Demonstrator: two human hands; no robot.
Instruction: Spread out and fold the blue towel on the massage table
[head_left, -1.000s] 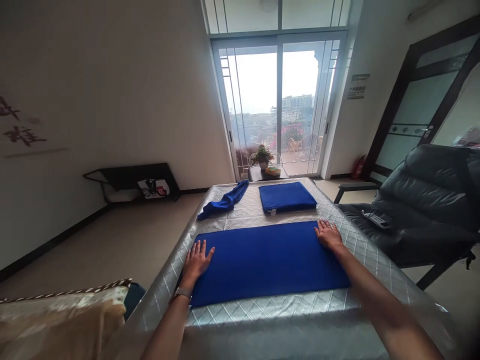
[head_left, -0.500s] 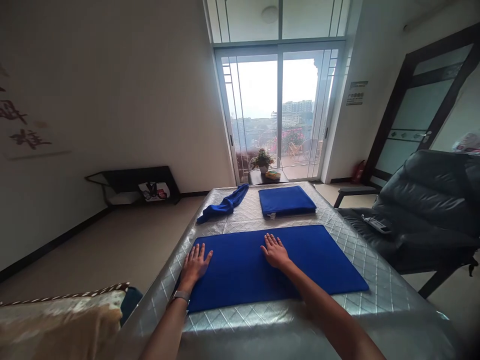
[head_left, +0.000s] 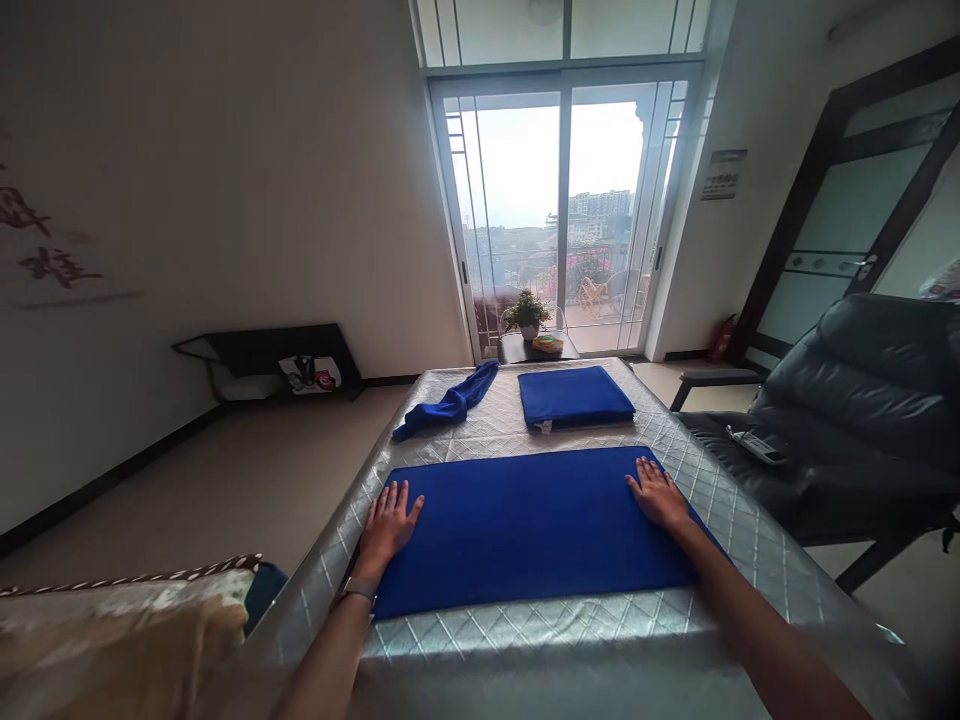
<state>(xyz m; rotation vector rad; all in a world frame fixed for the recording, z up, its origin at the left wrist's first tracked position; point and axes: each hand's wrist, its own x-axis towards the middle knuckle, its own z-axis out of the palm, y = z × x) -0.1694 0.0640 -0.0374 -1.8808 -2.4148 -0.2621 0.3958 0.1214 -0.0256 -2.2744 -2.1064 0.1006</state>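
A blue cloth (head_left: 517, 530), a smooth flat rectangle, lies across the near part of the table. My left hand (head_left: 390, 522) rests palm down on its left end, fingers spread. At the cloth's right end, my right hand (head_left: 658, 494) presses flat near the far corner, its fingers stretched out. Neither hand grips anything. Farther back on the table sits a folded blue cloth (head_left: 576, 396) with a small white tag at its near edge. To its left a crumpled blue cloth (head_left: 450, 405) lies in a twisted strip.
A silver quilted cover (head_left: 525, 625) spreads over the table. Beyond the table's far edge stands a potted plant (head_left: 528, 315) by the sliding glass door. A black recliner (head_left: 862, 420) is on the right, a patterned cushion or blanket (head_left: 127, 640) at the lower left.
My right hand has slid right across the flat cloth, from its middle to its right end. My left hand stays at the left end. The view has shifted slightly.
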